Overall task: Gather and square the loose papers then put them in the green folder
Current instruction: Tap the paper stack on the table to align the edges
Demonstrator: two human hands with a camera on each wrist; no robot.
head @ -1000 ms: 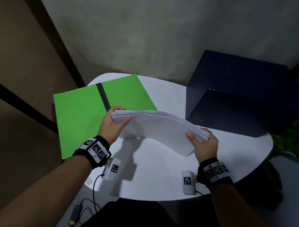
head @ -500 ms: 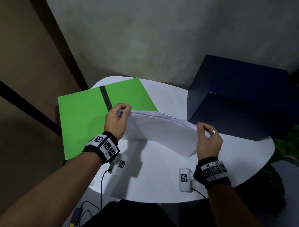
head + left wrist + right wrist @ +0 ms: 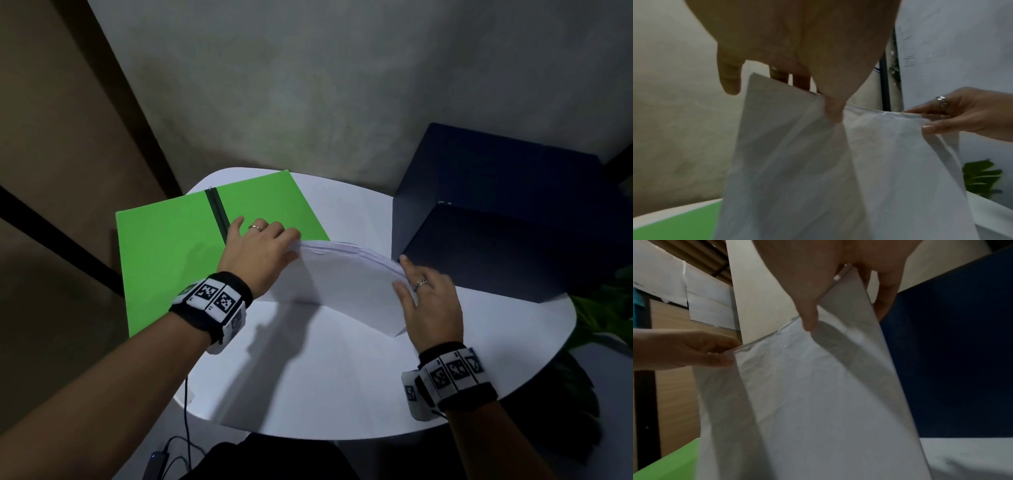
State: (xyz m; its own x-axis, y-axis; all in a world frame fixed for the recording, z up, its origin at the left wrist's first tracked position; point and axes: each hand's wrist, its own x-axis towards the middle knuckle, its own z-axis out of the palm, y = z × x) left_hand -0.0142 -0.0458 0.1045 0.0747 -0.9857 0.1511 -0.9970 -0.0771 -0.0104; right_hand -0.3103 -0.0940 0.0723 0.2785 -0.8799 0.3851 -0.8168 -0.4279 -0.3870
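Observation:
A bowed stack of white papers (image 3: 342, 281) stands on its long lower edge on the white table (image 3: 342, 383). My left hand (image 3: 260, 250) grips the stack's upper left corner, thumb on the near face and fingers behind it. My right hand (image 3: 421, 294) pinches the right edge the same way. The left wrist view shows the thumb pressed into the papers (image 3: 818, 178). In the right wrist view the thumb lies on the sheets (image 3: 818, 402). The green folder (image 3: 171, 257) lies open and flat to the left, its black spine (image 3: 217, 216) just behind my left hand.
A dark blue box (image 3: 513, 212) stands on the table at the right, close behind my right hand. Green plant leaves (image 3: 609, 308) show past the table's right edge. A black cable (image 3: 186, 428) hangs off the near left edge. A wall is behind.
The stack has tipped from lying nearly flat in the air to standing on its lower edge on the table. Both hands have rolled over onto its top and side edges.

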